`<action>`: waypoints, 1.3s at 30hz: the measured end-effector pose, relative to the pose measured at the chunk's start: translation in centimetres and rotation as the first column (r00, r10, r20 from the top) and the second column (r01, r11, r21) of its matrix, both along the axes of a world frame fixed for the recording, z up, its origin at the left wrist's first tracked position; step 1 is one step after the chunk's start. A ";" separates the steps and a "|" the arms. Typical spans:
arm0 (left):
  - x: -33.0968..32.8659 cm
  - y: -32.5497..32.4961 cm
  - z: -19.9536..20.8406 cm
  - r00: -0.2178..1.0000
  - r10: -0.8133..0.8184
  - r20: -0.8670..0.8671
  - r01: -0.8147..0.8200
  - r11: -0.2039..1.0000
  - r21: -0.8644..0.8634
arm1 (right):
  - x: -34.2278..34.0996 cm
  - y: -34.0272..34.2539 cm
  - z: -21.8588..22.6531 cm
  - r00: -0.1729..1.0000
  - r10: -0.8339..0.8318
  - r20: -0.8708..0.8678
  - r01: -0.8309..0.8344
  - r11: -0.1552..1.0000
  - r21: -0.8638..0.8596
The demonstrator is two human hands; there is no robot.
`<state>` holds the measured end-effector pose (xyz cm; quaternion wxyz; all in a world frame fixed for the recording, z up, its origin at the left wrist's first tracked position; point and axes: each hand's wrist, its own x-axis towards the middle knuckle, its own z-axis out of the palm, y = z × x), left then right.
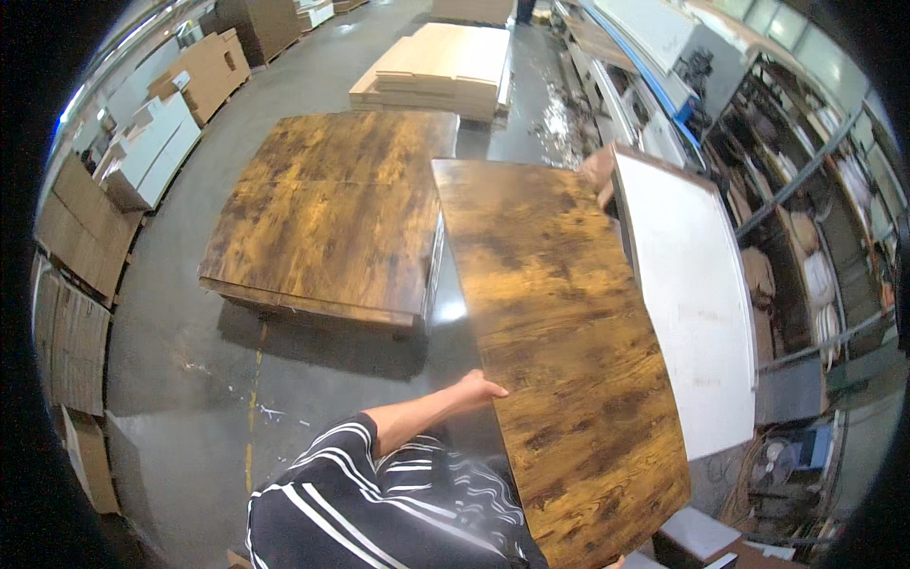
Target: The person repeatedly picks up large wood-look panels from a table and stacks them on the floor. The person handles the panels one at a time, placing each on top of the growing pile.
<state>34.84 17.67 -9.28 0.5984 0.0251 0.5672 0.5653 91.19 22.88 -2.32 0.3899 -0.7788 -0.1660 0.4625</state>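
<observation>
A long brown wood-grain board [578, 351] slants across the middle right, its near end close to my body. My left hand [482, 390] is closed on the board's left edge, thumb on the top face and the other fingers hidden underneath. At the bottom of the picture, only a sliver of my right hand [614, 563] shows at the near edge of the board, gripping it. Left of the board stands a low stack of matching wood-grain panels [332, 213], with a seam across its top.
Pale wooden boards [445, 62] are stacked beyond the panels. A large white panel [692, 284] lies just right of the board, beside a loaded metal rack [806, 204]. Cardboard stacks [71, 322] line the left. A grey fan [777, 460] stands at lower right.
</observation>
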 end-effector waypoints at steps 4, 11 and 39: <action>-7.2 -3.2 2.9 0.950 0.240 0.200 -0.286 0.926 0.247 | -7.9 5.2 1.2 0.994 0.088 0.063 -0.090 0.995 0.036; -17.1 -3.2 1.4 0.768 0.508 0.390 -0.608 0.770 0.194 | -25.3 21.7 2.1 0.905 0.245 0.347 -0.250 0.968 -0.031; -57.7 15.3 -8.8 0.233 0.916 0.327 -0.941 0.298 -0.163 | -87.8 57.5 -3.5 0.322 0.733 0.599 -0.874 0.473 -0.110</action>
